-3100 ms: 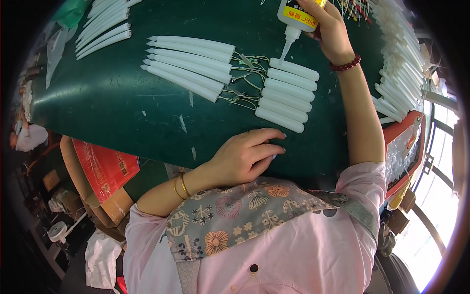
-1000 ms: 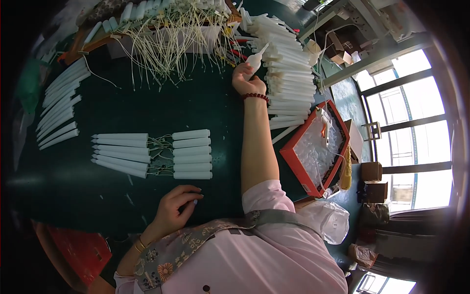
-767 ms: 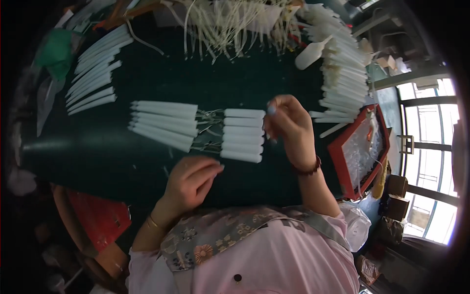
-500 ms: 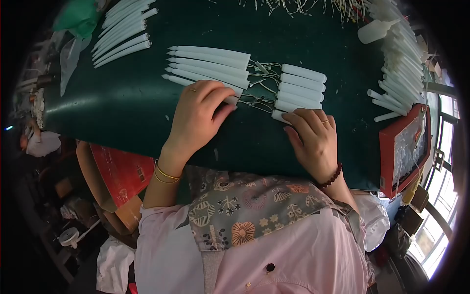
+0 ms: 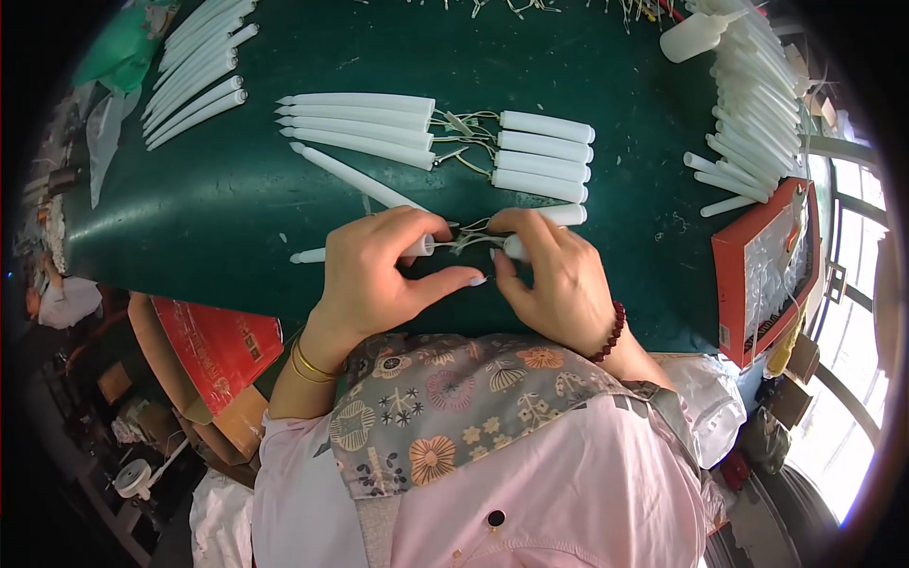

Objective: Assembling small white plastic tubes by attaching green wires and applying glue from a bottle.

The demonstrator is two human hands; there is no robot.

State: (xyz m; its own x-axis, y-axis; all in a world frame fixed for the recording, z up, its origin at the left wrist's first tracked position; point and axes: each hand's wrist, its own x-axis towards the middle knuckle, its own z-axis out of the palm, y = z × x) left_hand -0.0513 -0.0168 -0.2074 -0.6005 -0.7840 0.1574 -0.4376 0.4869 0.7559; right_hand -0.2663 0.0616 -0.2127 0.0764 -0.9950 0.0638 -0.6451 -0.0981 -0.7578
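Note:
My left hand is wrapped round a long tapered candle-shaped light; its pointed tip sticks out to the left and its open end shows between finger and thumb. In my right hand is a short white tube, mostly hidden by the fingers. Thin pale wires span the gap between the two pieces. Just beyond, a second candle-shaped light lies slanted, and another short tube shows past my right fingers. Farther off lie several candle-shaped lights wired to short tubes.
The green table carries more white candle tubes at far left and a pile of tubes at right. A white squeeze bottle lies by the pile. A red box stands at the right edge, a carton below left.
Both hands have come nearer my body and closer together, bringing the nearest wired light and short tube away from the row. The neighbouring light now lies slanted.

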